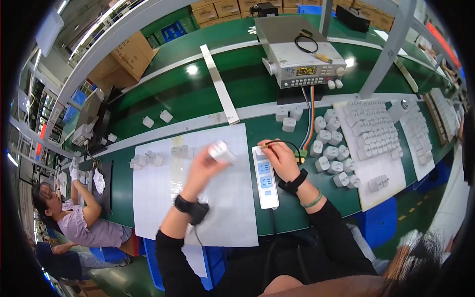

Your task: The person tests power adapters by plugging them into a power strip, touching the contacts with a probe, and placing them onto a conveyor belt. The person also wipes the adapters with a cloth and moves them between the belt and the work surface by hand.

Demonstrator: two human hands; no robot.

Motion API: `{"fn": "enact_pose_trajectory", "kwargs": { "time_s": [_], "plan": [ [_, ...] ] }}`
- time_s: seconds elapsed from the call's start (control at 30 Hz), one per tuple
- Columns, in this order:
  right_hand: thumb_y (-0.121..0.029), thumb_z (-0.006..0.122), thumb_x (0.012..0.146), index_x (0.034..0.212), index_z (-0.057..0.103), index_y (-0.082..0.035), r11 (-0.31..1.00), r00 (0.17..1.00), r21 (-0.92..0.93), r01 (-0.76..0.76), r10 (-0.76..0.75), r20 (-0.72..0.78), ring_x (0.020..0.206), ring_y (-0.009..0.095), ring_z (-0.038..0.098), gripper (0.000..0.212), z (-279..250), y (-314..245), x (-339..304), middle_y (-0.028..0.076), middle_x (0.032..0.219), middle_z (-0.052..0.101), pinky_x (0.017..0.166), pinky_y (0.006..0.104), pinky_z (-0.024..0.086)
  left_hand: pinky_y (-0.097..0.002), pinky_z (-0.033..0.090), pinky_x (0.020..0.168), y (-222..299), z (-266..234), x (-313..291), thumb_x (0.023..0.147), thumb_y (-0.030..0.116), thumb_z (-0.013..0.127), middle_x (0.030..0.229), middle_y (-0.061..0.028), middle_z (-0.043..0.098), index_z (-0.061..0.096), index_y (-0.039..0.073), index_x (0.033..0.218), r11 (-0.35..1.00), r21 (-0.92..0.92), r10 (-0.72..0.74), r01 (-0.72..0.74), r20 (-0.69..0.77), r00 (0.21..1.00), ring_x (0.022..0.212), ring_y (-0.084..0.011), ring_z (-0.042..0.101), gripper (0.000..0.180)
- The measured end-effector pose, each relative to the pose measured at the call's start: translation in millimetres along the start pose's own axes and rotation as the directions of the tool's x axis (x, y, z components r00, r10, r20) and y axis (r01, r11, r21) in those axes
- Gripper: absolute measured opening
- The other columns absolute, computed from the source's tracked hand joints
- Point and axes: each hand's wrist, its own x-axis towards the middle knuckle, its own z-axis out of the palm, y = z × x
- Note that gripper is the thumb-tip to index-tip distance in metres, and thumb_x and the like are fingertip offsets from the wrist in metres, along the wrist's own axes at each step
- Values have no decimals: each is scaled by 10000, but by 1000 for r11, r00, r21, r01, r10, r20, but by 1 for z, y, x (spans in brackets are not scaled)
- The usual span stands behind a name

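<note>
My left hand (202,172) is closed round a white charger (222,152), lifted over the white sheet (217,218) and smeared by motion. My right hand (282,161) pinches the plug end of a thin black cable (292,144) at the far end of a white power strip (270,199). The fingers partly hide that end of the strip, where something white shows. Beside the right hand, a small green board (301,154) joins a rainbow ribbon cable (311,119). Black bands sit round both my wrists.
A grey bench instrument (302,49) with a lit display stands behind. Several white chargers (324,137) cluster right of my right hand, and rows more (371,123) fill a board. A few (154,158) stand on the sheet's left. At far left a co-worker (79,213) sits.
</note>
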Motion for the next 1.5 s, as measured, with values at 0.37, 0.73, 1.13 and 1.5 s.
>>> {"fn": "enact_pose_trajectory", "kwargs": {
  "time_s": [0.37, 0.73, 1.13, 1.5],
  "plan": [
    [-166, 572, 910, 988, 651, -16, 1000, 1000, 18, -7, 7, 4, 981, 245, 599, 187, 1, -4, 1, 68, 1046, 664, 852, 332, 481, -345, 466, 912, -45, 86, -13, 773, 159, 748, 1120, -53, 647, 562, 55, 1221, 739, 607, 165, -292, 258, 952, 1084, -198, 593, 496],
    [-152, 571, 905, 980, 648, -4, 1000, 999, 21, 22, -21, -34, 968, 253, 606, 182, 3, -6, -3, 87, 1036, 664, 849, 342, 481, -328, 455, 868, -38, 68, 21, 789, 170, 727, 1139, -80, 624, 576, 85, 1215, 900, 331, 269, -282, 87, 959, 1031, -220, 594, 459],
    [-68, 539, 889, 990, 646, 0, 979, 998, 200, 39, -48, 36, 753, 214, 581, 162, -57, -66, -7, 99, 933, 653, 701, 301, 464, -324, 479, 855, -81, 75, 53, 791, 150, 707, 1089, -118, 649, 605, 50, 1174, 936, 303, 176, -178, 34, 984, 980, -229, 620, 409],
    [-124, 589, 879, 992, 666, -59, 996, 989, -90, -13, 26, 147, 813, 251, 628, 151, -20, -50, -58, 85, 916, 641, 708, 327, 499, -321, 469, 891, -70, 73, 49, 802, 113, 686, 1137, -118, 634, 596, 53, 1200, 952, 152, 277, -267, -52, 959, 1004, -237, 615, 412]
  ]
}}
